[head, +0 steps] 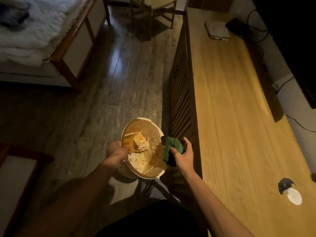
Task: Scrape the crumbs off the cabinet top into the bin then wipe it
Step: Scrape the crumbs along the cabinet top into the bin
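Observation:
A round cream bin [125, 129] stands on the floor beside the cabinet, with paper scraps and crumbs inside. My left hand [117, 150] grips the bin's near-left rim. My right hand [183, 153] holds a bunched green cloth [172, 146] over the bin's right rim, just left of the cabinet edge. The long wooden cabinet top [230, 103] runs along the right side; I cannot make out crumbs on it in this dim light.
A folded white cloth [217, 29] and black cables [253, 26] lie at the cabinet's far end. A dark screen [294, 40] lines its right side. A round cable hole [290, 192] is near me. A bed [34, 31] and a chair [153, 12] stand across the floor.

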The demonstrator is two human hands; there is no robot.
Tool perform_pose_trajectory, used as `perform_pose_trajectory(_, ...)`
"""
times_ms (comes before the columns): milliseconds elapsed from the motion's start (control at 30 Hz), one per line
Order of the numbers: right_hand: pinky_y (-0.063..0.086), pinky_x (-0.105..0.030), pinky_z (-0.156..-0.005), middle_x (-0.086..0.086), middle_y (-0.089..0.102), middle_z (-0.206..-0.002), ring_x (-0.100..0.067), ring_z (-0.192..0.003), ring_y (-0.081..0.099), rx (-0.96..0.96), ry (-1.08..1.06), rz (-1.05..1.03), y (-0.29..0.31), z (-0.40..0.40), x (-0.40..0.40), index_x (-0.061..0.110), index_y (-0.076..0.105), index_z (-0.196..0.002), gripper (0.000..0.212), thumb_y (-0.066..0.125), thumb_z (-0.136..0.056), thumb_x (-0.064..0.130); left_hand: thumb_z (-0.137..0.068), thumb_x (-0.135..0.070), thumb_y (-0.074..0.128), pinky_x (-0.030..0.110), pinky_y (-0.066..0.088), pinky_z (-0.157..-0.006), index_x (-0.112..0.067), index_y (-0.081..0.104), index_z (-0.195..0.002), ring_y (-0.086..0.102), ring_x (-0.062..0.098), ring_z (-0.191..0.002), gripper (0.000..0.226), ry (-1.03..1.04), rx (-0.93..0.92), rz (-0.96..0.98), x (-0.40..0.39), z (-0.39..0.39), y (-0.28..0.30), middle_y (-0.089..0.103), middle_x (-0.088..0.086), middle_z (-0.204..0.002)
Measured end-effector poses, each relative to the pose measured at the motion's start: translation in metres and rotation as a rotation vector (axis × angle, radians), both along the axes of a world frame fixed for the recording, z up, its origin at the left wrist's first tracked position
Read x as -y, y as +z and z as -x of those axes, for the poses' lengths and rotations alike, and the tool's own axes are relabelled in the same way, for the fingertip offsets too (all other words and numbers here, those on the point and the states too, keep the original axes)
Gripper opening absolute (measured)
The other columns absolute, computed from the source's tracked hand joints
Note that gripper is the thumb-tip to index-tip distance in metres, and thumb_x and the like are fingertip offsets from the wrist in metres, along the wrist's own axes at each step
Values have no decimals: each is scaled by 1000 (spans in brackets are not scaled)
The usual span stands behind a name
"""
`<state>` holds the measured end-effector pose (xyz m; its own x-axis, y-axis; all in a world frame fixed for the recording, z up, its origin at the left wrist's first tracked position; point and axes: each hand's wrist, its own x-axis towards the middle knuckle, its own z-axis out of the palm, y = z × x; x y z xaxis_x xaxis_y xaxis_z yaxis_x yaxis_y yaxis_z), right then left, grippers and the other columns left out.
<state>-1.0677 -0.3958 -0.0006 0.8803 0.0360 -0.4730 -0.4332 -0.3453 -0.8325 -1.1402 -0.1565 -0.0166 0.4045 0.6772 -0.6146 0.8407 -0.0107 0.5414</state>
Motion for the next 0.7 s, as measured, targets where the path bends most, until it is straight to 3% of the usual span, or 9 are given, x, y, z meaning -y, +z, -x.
perform_pose_trajectory(67, 53, -17, -80, 15, 54, -110, 2, -91, 57, -78, -13, -94, -7, -35, -17, 23, 39, -151, 75, 76, -88, 5, -83, -24, 72, 35, 54, -79, -5, 66, -111, 65, 35, -99, 34, -44, -29, -9, -15, -28, -7, 68, 17, -111)
perform_pose_trajectory(133, 56, -15, -73, 11, 58, -111, -4, -95, 62, -149, -15, -139, -10, -70, -36, 22, 43, -148, 73, 77, -86, 3, -86, -28, 70, 34, 52, -77, -6, 66, -115, 65, 33, -100, 36, -106, -53, -38, -30, -61, -12, 68, 17, -114)
perform_pose_trajectory(233, 59, -26, -85, 6, 62, -116, -14, -108, 65, -134, 45, -149, -9, -111, -55, 18, 55, -137, 61, 78, -83, -1, -87, -28, 71, 44, 59, -81, -7, 67, -116, 68, 33, -94, 37, -74, 28, 39, -49, -104, -17, 71, 15, -110)
perform_pose_trajectory(333, 56, -43, -98, -5, 66, -119, -24, -114, 64, -135, 96, -144, -9, -157, -78, 16, 61, -126, 51, 77, -82, -5, -89, -24, 68, 44, 60, -77, -8, 60, -125, 67, 29, -95, 40, -24, 61, 147, -68, -149, -24, 68, 15, -117)
perform_pose_trajectory(400, 56, -46, -99, -10, 66, -121, -27, -115, 64, -134, 110, -127, -9, -185, -92, 16, 61, -123, 49, 76, -82, -6, -91, -22, 66, 49, 58, -83, -11, 60, -125, 67, 31, -97, 36, -8, 64, 209, -83, -175, -29, 67, 14, -114)
perform_pose_trajectory(533, 59, -44, -95, -1, 68, -111, -17, -107, 67, -154, 135, -116, -15, -241, -125, 22, 63, -116, 45, 75, -83, -6, -90, -22, 67, 35, 55, -67, -12, 63, -117, 65, 21, -78, 29, -13, 67, 231, -119, -229, -40, 65, 3, -88)
perform_pose_trajectory(633, 59, -41, -94, 5, 68, -106, -15, -105, 66, -157, 115, -67, -25, -280, -155, 23, 63, -113, 43, 75, -83, -6, -88, -21, 69, 42, 56, -84, -17, 65, -117, 65, 22, -95, 29, -19, 41, 285, -147, -273, -59, 68, 3, -101)
perform_pose_trajectory(700, 58, -42, -96, 5, 67, -106, -14, -105, 66, -154, 85, -42, -35, -305, -176, 19, 62, -115, 42, 74, -84, -6, -88, -24, 68, 43, 55, -90, -21, 66, -104, 64, 23, -98, 16, -35, -12, 301, -165, -303, -73, 68, 3, -105)
